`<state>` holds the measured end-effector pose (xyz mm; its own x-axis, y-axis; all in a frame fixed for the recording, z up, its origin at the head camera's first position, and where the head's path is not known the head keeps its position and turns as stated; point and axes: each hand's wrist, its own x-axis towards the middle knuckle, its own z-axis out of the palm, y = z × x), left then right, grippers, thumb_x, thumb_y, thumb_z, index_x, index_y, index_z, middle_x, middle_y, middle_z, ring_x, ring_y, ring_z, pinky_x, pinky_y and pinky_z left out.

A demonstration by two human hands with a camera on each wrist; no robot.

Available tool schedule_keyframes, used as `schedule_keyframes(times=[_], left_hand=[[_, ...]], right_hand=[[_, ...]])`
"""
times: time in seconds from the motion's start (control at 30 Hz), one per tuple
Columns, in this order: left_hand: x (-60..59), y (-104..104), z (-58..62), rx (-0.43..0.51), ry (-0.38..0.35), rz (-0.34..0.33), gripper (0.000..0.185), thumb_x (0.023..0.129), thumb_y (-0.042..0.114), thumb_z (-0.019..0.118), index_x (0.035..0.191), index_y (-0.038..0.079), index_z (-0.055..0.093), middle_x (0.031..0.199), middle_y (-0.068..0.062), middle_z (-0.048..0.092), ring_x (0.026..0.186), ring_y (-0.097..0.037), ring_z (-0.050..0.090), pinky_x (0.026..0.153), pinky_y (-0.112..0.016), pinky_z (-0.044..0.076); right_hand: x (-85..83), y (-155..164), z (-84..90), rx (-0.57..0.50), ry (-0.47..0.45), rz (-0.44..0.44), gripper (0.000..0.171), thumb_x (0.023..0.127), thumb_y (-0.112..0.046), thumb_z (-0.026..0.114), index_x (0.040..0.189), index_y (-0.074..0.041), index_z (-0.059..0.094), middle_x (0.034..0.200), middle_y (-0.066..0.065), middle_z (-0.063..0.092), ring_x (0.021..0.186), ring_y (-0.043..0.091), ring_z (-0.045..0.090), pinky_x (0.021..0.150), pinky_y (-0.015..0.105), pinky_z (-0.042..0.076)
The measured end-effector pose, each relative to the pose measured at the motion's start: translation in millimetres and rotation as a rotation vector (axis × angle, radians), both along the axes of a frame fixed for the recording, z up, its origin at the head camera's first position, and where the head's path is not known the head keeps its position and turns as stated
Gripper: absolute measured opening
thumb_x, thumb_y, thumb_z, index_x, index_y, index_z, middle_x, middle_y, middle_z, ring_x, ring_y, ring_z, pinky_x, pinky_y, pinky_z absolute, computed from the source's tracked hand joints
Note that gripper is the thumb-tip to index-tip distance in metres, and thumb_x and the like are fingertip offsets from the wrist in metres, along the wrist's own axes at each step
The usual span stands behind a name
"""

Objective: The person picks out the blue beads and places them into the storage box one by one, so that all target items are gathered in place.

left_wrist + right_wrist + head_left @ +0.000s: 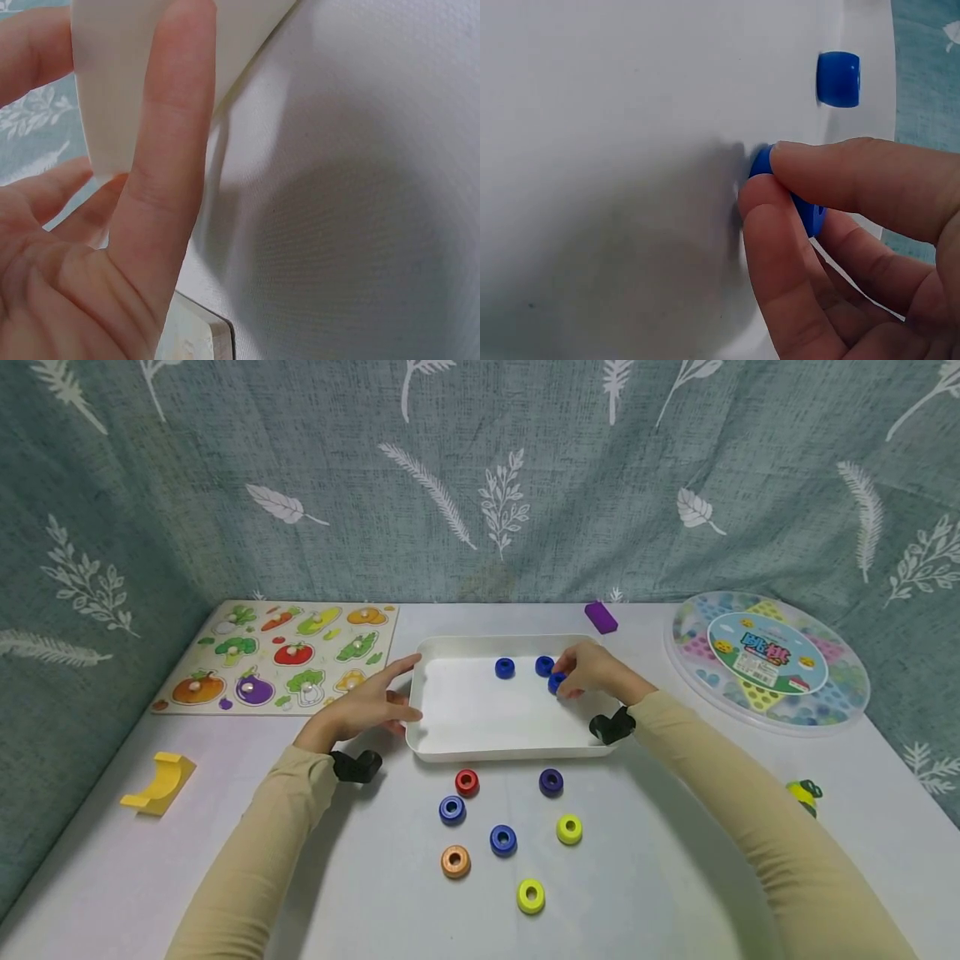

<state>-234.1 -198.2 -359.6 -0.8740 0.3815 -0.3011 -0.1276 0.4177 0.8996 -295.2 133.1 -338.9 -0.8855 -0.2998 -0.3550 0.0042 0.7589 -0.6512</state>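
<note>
A white tray (480,718) lies in the middle of the table. At its left wall my left hand (363,706) rests with fairly straight fingers, the thumb lying along the outside of the wall in the left wrist view. Over the tray's right part, my right hand (592,672) pinches a blue ring bead (557,683) between thumb and forefinger, close over the tray floor. The fingertips partly hide this bead (761,161). Just beyond it sits a second blue bead (544,666), and farther left is a third blue bead (505,668).
In front of the tray lie a red bead (467,783), an orange bead (455,862), a dark purple bead (551,782), plus blue and yellow ones. A vegetable puzzle board (277,656) is left, a round game box (768,660) right. A yellow curved block (161,783) and purple block (601,617) stand apart.
</note>
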Motion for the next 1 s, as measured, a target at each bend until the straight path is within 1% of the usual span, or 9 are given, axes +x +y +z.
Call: schedule_keyframes(times=[0.17, 0.3, 0.4, 0.53, 0.63, 0.7, 0.77, 0.87, 1.0], left_hand=[[-0.8, 1.3, 0.8, -0.002, 0.012, 0.002, 0.09, 0.085, 0.002, 0.065, 0.153, 0.017, 0.009, 0.097, -0.017, 0.052, 0.08, -0.022, 0.059, 0.071, -0.035, 0.055], [-1.5, 1.9, 1.5, -0.002, 0.01, 0.0, 0.09, 0.085, 0.002, 0.065, 0.153, 0.018, 0.01, 0.099, -0.017, 0.05, 0.082, -0.021, 0.058, 0.072, -0.034, 0.055], [-1.7, 1.5, 2.5, -0.006, 0.003, -0.004, 0.09, 0.085, 0.003, 0.066, 0.153, 0.018, 0.009, 0.1, -0.018, 0.052, 0.084, -0.022, 0.058, 0.073, -0.035, 0.054], [-2.0, 0.2, 2.2, -0.006, -0.008, -0.012, 0.09, 0.086, 0.004, 0.065, 0.154, 0.019, 0.006, 0.104, -0.02, 0.053, 0.086, -0.023, 0.06, 0.075, -0.036, 0.054], [-1.5, -0.1, 2.2, 0.0, -0.012, -0.012, 0.091, 0.086, 0.003, 0.065, 0.154, 0.018, 0.005, 0.11, -0.023, 0.052, 0.088, -0.024, 0.06, 0.075, -0.037, 0.054], [-1.0, 0.2, 2.7, 0.006, -0.013, -0.009, 0.091, 0.086, 0.002, 0.065, 0.154, 0.018, 0.006, 0.113, -0.024, 0.051, 0.089, -0.024, 0.06, 0.075, -0.037, 0.055], [-0.6, 0.6, 2.8, 0.01, -0.013, -0.005, 0.091, 0.086, 0.002, 0.064, 0.154, 0.019, 0.006, 0.113, -0.024, 0.051, 0.089, -0.024, 0.061, 0.075, -0.038, 0.055], [-0.4, 0.8, 1.8, 0.006, -0.008, -0.004, 0.091, 0.086, 0.002, 0.064, 0.154, 0.019, 0.006, 0.111, -0.024, 0.052, 0.088, -0.024, 0.061, 0.075, -0.037, 0.055], [0.8, 1.5, 0.9, -0.004, -0.001, -0.005, 0.09, 0.086, 0.003, 0.065, 0.154, 0.018, 0.006, 0.108, -0.022, 0.052, 0.087, -0.023, 0.061, 0.075, -0.036, 0.054]], right_hand=[[1.6, 1.3, 1.1, 0.002, -0.003, -0.006, 0.032, 0.076, 0.005, 0.072, 0.106, 0.008, 0.061, 0.084, 0.009, 0.055, 0.064, 0.011, 0.055, 0.061, 0.023, 0.052], [3.4, 3.4, 5.5, 0.02, -0.006, 0.008, 0.035, 0.077, 0.002, 0.072, 0.11, 0.006, 0.059, 0.092, 0.012, 0.056, 0.064, 0.012, 0.057, 0.064, 0.024, 0.053], [7.1, 6.1, 13.4, 0.008, 0.003, 0.017, 0.04, 0.08, -0.001, 0.071, 0.117, 0.005, 0.057, 0.102, 0.016, 0.055, 0.07, 0.016, 0.06, 0.071, 0.03, 0.054], [20.0, 6.2, 32.1, -0.071, 0.038, 0.039, 0.045, 0.083, -0.004, 0.069, 0.125, 0.004, 0.053, 0.116, 0.022, 0.052, 0.084, 0.028, 0.063, 0.083, 0.041, 0.052], [37.1, 1.2, 44.6, -0.146, 0.075, 0.092, 0.044, 0.084, -0.005, 0.069, 0.125, 0.003, 0.054, 0.12, 0.023, 0.052, 0.088, 0.029, 0.063, 0.084, 0.044, 0.05], [52.4, -4.8, 48.9, -0.17, 0.114, 0.147, 0.043, 0.083, -0.006, 0.071, 0.123, 0.001, 0.057, 0.117, 0.021, 0.054, 0.084, 0.025, 0.063, 0.079, 0.041, 0.052], [70.4, -12.6, 49.7, -0.181, 0.156, 0.222, 0.042, 0.081, -0.006, 0.072, 0.12, 0.001, 0.059, 0.113, 0.019, 0.056, 0.079, 0.02, 0.062, 0.073, 0.035, 0.053], [97.9, -23.9, 42.6, -0.192, 0.195, 0.339, 0.04, 0.078, -0.003, 0.074, 0.116, 0.001, 0.061, 0.106, 0.016, 0.059, 0.071, 0.012, 0.058, 0.065, 0.025, 0.05], [126.2, -33.2, 23.7, -0.234, 0.145, 0.461, 0.037, 0.077, 0.0, 0.074, 0.112, 0.002, 0.062, 0.103, 0.014, 0.06, 0.064, 0.007, 0.054, 0.06, 0.02, 0.049]])
